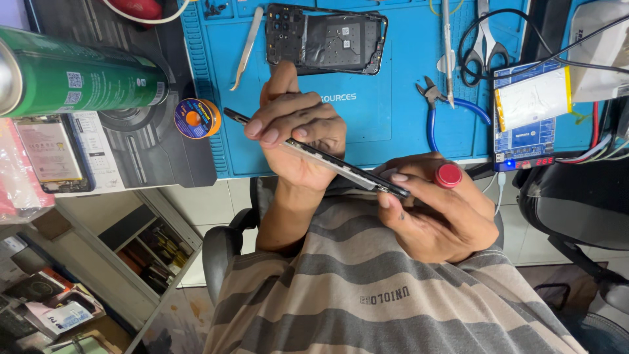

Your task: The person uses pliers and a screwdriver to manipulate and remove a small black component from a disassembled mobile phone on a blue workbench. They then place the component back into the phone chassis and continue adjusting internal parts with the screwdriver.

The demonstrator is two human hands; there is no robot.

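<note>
Two hands: both grip one dark, thin phone panel (327,159), held edge-on and slanting just below the near edge of the blue mat (367,98).
Left hand (298,134): fingers curled over the panel's upper end, thumb raised toward the mat.
Right hand (439,210): closed on the panel's lower end, and also holding a tool with a red round cap (449,175).
Progress: a stripped phone frame (325,39) already lies open at the mat's far side; the panel in hand appears separated from it, so any work on it looks underway, not finished.
On the mat: tweezers (246,49) at its left, blue-handled pliers (439,108) at its right.
Beside the mat: solder reel (196,118) and green can (82,69) to the left, a small board with a lit display (531,118) and tangled cables to the right.
Obstructions: nothing lies between the hands and the mat.
</note>
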